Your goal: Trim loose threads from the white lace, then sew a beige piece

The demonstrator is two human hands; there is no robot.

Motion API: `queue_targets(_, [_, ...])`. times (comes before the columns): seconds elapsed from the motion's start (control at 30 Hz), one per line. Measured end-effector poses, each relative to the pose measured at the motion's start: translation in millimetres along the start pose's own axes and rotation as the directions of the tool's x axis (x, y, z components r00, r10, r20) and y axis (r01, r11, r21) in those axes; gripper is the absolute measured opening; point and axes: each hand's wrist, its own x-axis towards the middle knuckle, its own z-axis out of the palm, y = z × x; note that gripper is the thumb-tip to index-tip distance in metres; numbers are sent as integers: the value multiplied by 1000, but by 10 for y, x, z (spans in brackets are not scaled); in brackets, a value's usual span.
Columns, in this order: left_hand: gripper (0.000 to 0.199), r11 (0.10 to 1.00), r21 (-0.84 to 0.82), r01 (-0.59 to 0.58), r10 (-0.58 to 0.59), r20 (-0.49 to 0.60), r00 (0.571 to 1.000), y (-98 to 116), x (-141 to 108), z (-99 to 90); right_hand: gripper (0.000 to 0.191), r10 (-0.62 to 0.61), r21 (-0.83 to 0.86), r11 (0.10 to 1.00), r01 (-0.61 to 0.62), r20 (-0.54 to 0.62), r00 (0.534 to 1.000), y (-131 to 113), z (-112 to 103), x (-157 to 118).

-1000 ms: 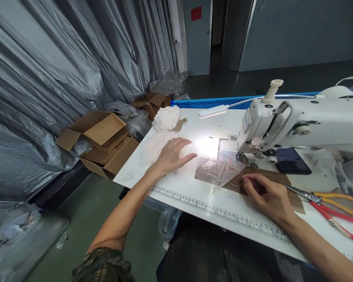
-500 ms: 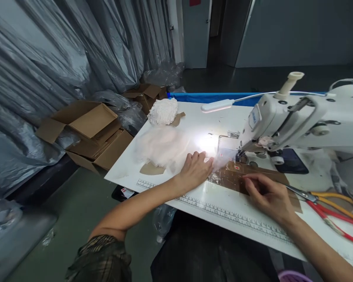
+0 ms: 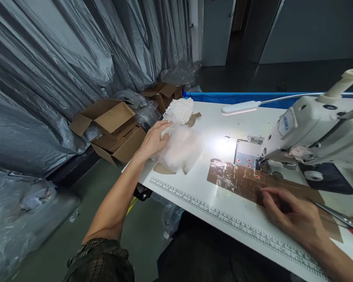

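My left hand is at the far left of the white table, fingers stretched and thumb apart. It reaches over the edge of a pile of sheer pale fabric, with its fingertips beside a bundle of white lacy trim. My right hand rests at the brown tape strip, thumb and forefinger pinched together; whatever may be between them is too small to make out. Scissors lie just right of that hand, their tips hidden behind it. The sewing machine stands beyond, its needle area near the tape.
A lamp lights the table by the machine. A printed ruler runs along the front edge. Open cardboard boxes stand left of the table, before a silver curtain. Plastic bags lie lower left.
My left hand has moved left, from beside the needle area to the fabric pile. The sheer piece by the needle no longer lies there. My right hand keeps its pinch; the view has turned left.
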Motion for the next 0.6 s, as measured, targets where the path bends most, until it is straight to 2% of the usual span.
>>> queue_targets(0.07, [49, 988, 105, -114, 110, 46, 993, 91, -117, -55, 16, -7, -23, 1000, 7, 1, 1000, 3, 0, -2])
queue_targets(0.13, [64, 959, 155, -238, 200, 227, 953, 204, -205, -54, 16, -50, -43, 998, 50, 12, 999, -64, 7, 38])
queue_targets(0.2, [84, 937, 180, -299, 206, 408, 890, 273, -244, -1, 13, -165, -42, 985, 170, 105, 981, -224, 55, 126])
queue_targets(0.27, [86, 936, 206, -285, 146, 509, 848, 267, -232, 80, 12, -323, -11, 942, 336, 247, 914, -473, 180, 251])
queue_targets(0.37, [69, 932, 267, -245, 69, 533, 844, 154, -140, 184, 18, -474, 20, 867, 498, 339, 813, -918, 540, 470])
queue_targets(0.47, [60, 918, 298, -263, 80, 511, 856, 32, -21, 218, 28, -585, 100, 796, 597, 378, 718, -1311, 1017, 702])
queue_targets(0.53, [59, 912, 295, -285, 104, 507, 856, -13, 32, 216, 36, -582, 49, 781, 622, 417, 698, -1503, 1308, 858])
queue_targets(0.6, [60, 908, 293, -300, 120, 502, 856, -24, 48, 217, 39, -506, -33, 811, 584, 460, 729, -1626, 1517, 1002])
